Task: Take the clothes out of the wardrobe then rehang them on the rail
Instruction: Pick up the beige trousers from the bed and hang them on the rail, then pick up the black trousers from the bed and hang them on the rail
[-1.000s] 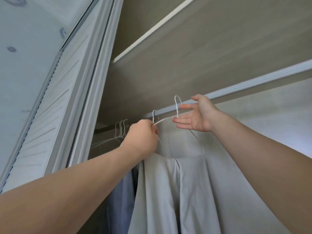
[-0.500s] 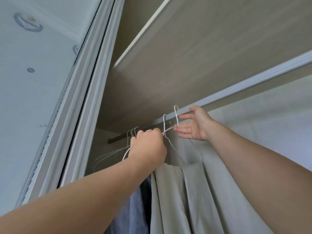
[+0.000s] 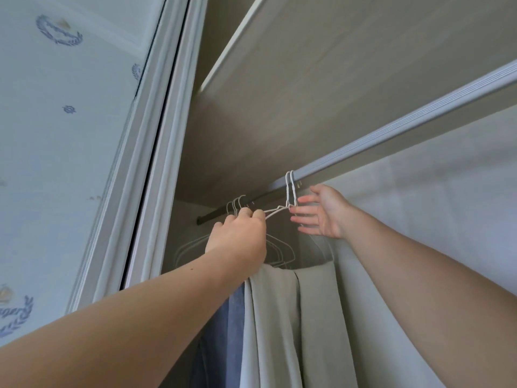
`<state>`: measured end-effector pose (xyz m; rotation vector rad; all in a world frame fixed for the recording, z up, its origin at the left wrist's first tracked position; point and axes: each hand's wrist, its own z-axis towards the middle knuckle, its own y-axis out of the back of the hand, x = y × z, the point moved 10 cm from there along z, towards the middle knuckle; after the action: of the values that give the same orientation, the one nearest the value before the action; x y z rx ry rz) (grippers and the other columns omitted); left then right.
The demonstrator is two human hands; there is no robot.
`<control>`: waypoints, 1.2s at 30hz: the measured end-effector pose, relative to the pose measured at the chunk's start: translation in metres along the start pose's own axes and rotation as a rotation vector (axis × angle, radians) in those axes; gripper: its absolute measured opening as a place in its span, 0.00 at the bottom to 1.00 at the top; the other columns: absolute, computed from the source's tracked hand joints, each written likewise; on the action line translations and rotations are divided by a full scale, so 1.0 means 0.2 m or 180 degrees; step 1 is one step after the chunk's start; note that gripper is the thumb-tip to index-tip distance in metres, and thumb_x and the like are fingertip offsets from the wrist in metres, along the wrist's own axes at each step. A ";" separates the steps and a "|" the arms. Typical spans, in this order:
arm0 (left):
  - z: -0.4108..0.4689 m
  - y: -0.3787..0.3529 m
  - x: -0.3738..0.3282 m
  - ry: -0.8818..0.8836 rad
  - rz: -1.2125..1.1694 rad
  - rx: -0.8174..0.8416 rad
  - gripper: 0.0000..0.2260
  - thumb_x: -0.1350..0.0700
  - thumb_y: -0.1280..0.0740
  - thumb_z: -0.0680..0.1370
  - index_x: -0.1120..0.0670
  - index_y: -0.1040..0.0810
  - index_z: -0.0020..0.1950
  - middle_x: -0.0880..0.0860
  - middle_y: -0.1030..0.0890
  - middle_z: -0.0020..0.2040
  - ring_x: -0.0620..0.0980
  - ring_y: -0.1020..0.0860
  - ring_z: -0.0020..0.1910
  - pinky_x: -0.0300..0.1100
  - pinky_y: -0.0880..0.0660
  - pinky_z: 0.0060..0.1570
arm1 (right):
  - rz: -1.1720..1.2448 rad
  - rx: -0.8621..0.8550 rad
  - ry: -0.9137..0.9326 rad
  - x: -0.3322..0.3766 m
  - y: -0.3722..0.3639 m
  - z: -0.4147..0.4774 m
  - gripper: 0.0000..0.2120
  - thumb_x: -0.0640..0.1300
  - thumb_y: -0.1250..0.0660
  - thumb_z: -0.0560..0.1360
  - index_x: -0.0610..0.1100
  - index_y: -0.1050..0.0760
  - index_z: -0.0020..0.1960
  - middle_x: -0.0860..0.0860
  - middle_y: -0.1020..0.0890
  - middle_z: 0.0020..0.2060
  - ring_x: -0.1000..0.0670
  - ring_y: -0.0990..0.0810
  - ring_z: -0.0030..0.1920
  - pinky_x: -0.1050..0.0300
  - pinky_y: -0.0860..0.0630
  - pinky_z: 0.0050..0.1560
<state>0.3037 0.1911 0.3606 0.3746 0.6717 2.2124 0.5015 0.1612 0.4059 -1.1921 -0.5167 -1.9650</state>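
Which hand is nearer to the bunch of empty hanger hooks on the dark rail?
Left. The left hand is just below the empty hooks, gripping a white wire hanger. The right hand, open, is farther right, beside two other hooks.

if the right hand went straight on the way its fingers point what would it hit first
Most likely the necks of the two white wire hangers, just off the fingertips of the open right hand; depth is unclear, so they may touch. Beyond them is the left hand, gripping a hanger wire.
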 end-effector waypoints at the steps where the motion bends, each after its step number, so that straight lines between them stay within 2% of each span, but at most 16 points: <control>1: -0.01 0.01 0.00 -0.0048 0.0080 -0.0003 0.23 0.64 0.40 0.78 0.53 0.37 0.73 0.56 0.31 0.71 0.59 0.30 0.66 0.54 0.31 0.63 | -0.0075 0.0011 0.0007 -0.01 0.00 -0.02 0.19 0.55 0.48 0.82 0.43 0.26 0.55 0.42 0.16 0.52 0.41 0.17 0.52 0.47 0.22 0.50; 4: -0.05 0.02 0.03 -0.0229 0.0339 0.0020 0.23 0.61 0.39 0.79 0.52 0.37 0.74 0.55 0.31 0.72 0.58 0.32 0.68 0.54 0.33 0.67 | -0.0362 -0.0002 0.0094 0.01 -0.01 -0.09 0.17 0.55 0.47 0.82 0.44 0.26 0.53 0.43 0.16 0.51 0.42 0.17 0.52 0.45 0.22 0.53; 6: -0.08 0.06 0.05 -0.0394 0.0519 -0.0073 0.20 0.56 0.39 0.81 0.52 0.35 0.74 0.54 0.30 0.72 0.57 0.32 0.69 0.54 0.34 0.68 | -0.0829 -0.0086 0.0268 0.05 -0.03 -0.18 0.16 0.54 0.46 0.82 0.44 0.26 0.54 0.45 0.17 0.50 0.44 0.18 0.51 0.47 0.23 0.55; 8: -0.12 0.13 0.06 -0.0623 0.0703 -0.0358 0.17 0.49 0.43 0.83 0.51 0.32 0.72 0.52 0.29 0.71 0.56 0.33 0.70 0.53 0.34 0.69 | -0.1332 -0.0290 0.0647 0.13 -0.05 -0.27 0.12 0.51 0.43 0.81 0.45 0.25 0.53 0.47 0.17 0.48 0.45 0.18 0.49 0.51 0.24 0.53; 11: -0.24 0.26 0.09 -0.0919 0.0769 -0.0744 0.21 0.41 0.48 0.83 0.48 0.29 0.71 0.50 0.30 0.73 0.54 0.38 0.75 0.53 0.41 0.74 | -0.1991 -0.0668 0.1489 0.26 -0.11 -0.44 0.08 0.50 0.39 0.76 0.48 0.23 0.47 0.50 0.16 0.45 0.45 0.18 0.50 0.52 0.24 0.56; 13: -0.35 0.35 0.15 -0.1053 0.0777 -0.0957 0.23 0.40 0.48 0.82 0.49 0.27 0.71 0.51 0.30 0.74 0.56 0.40 0.77 0.55 0.45 0.76 | -0.2329 -0.0751 0.1827 0.28 -0.20 -0.59 0.08 0.49 0.38 0.77 0.49 0.22 0.52 0.52 0.18 0.48 0.49 0.20 0.52 0.54 0.25 0.57; 15: -0.47 0.43 0.24 -0.1047 0.0759 -0.1052 0.24 0.40 0.48 0.81 0.51 0.27 0.70 0.53 0.29 0.74 0.58 0.41 0.78 0.58 0.46 0.76 | -0.2665 -0.0775 0.2279 0.28 -0.33 -0.77 0.12 0.48 0.39 0.80 0.49 0.24 0.61 0.52 0.19 0.55 0.50 0.23 0.58 0.54 0.28 0.61; 19: -0.74 0.55 0.51 -0.0819 0.0719 -0.0997 0.27 0.37 0.53 0.82 0.48 0.35 0.77 0.53 0.39 0.79 0.58 0.50 0.80 0.61 0.52 0.77 | -0.3159 -0.0682 0.3001 0.21 -0.66 -1.16 0.21 0.53 0.44 0.79 0.49 0.30 0.69 0.53 0.26 0.66 0.50 0.31 0.68 0.49 0.35 0.69; 23: -1.11 0.63 0.83 -0.0658 0.0483 -0.0928 0.29 0.37 0.54 0.82 0.49 0.36 0.77 0.54 0.39 0.79 0.60 0.48 0.80 0.63 0.49 0.76 | -0.3465 -0.0287 0.2988 0.00 -1.02 -1.47 0.29 0.61 0.53 0.77 0.55 0.42 0.77 0.57 0.40 0.76 0.54 0.48 0.77 0.45 0.49 0.76; 27: -1.53 0.67 1.20 -0.0396 0.0459 -0.0658 0.30 0.36 0.51 0.81 0.48 0.42 0.80 0.51 0.44 0.81 0.57 0.52 0.80 0.63 0.52 0.76 | -0.3596 0.0201 0.2831 -0.24 -1.44 -1.77 0.30 0.64 0.55 0.78 0.58 0.56 0.79 0.59 0.55 0.79 0.55 0.62 0.78 0.44 0.62 0.76; 30: -1.89 0.71 1.48 -0.0088 0.0484 -0.0391 0.31 0.35 0.51 0.81 0.47 0.47 0.81 0.49 0.50 0.82 0.55 0.57 0.80 0.62 0.54 0.76 | -0.3522 0.0631 0.2700 -0.43 -1.77 -2.00 0.32 0.65 0.56 0.78 0.58 0.59 0.79 0.59 0.59 0.79 0.53 0.65 0.78 0.43 0.62 0.76; 36: -2.74 0.84 2.03 0.0840 0.0643 0.0182 0.32 0.33 0.54 0.80 0.44 0.53 0.82 0.47 0.54 0.82 0.53 0.62 0.80 0.61 0.59 0.76 | -0.2983 0.1464 0.2489 -0.76 -2.45 -2.58 0.33 0.66 0.54 0.77 0.56 0.56 0.79 0.58 0.56 0.79 0.52 0.62 0.78 0.40 0.59 0.76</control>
<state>-0.3151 0.2142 0.0288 0.1862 0.8720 2.4651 -0.1312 0.1831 0.0478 0.2284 -1.1266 -2.6149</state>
